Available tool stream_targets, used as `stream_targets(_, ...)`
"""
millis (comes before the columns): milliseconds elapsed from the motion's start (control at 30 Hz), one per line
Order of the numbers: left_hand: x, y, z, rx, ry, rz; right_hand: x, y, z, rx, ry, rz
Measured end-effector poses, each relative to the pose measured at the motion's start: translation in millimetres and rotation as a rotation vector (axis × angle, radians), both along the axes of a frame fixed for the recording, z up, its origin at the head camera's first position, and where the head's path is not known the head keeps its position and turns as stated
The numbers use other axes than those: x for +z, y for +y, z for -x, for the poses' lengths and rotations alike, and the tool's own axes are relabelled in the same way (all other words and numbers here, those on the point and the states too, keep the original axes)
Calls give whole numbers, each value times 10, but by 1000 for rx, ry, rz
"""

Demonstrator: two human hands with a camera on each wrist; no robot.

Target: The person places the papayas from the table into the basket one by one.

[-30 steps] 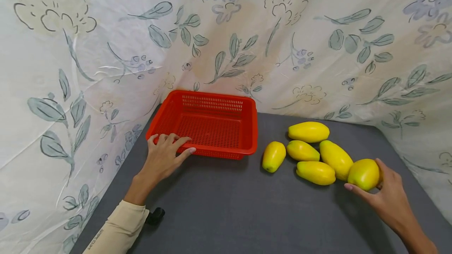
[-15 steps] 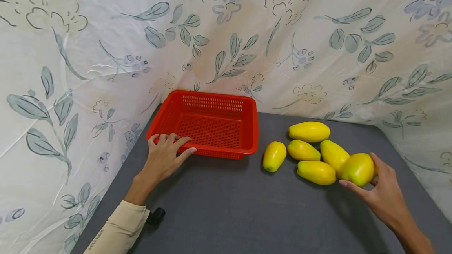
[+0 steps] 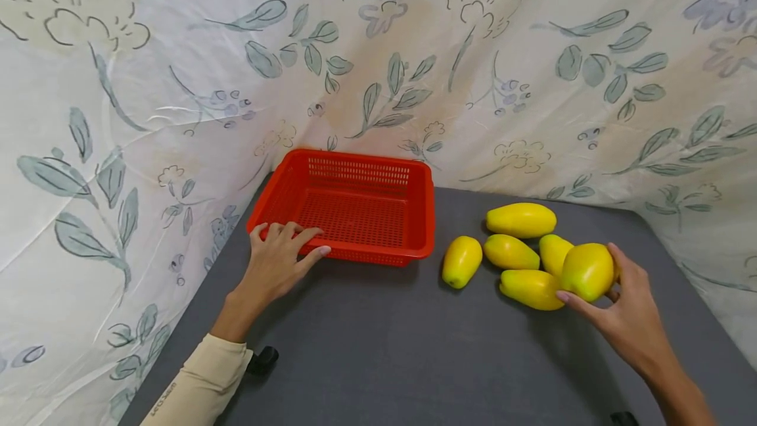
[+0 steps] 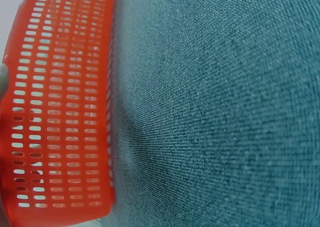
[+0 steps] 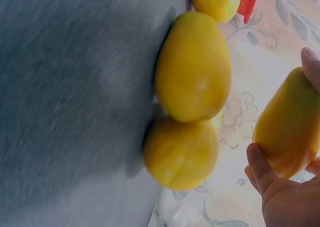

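A red plastic basket [image 3: 349,215] with slotted walls sits at the back left of the table. My left hand [image 3: 278,261] grips its near rim at the left corner, fingers over the inside and thumb outside; some fingers show through the slots in the left wrist view. On the right, my right hand [image 3: 629,307] holds a yellow papaya [image 3: 587,272] between thumb and fingers, raised above the table. Other papayas lie close by: one nearest the basket [image 3: 462,261], one at the back [image 3: 521,220], and several just left of the held one, including a front one [image 3: 531,290].
A dark grey cloth [image 3: 408,340] covers the table. Floral curtain [image 3: 378,84] rises along its back and sides. A small black device [image 3: 263,360] is at the left wrist, just past the beige sleeve [image 3: 201,380].
My right hand has moved left and slightly up and away with the papaya, now in front of another papaya. The left hand stays on the basket rim.
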State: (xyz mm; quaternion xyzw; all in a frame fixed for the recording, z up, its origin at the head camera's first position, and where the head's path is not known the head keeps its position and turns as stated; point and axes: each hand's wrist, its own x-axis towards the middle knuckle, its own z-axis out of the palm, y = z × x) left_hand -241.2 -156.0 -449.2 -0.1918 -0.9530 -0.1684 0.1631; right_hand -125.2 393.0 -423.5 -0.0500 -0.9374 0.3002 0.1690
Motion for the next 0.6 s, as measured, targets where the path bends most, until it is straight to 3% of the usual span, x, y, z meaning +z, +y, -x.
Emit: stream_targets(600,-11,9,-3,10,-12,-13,51,-317,137,32,14,65)
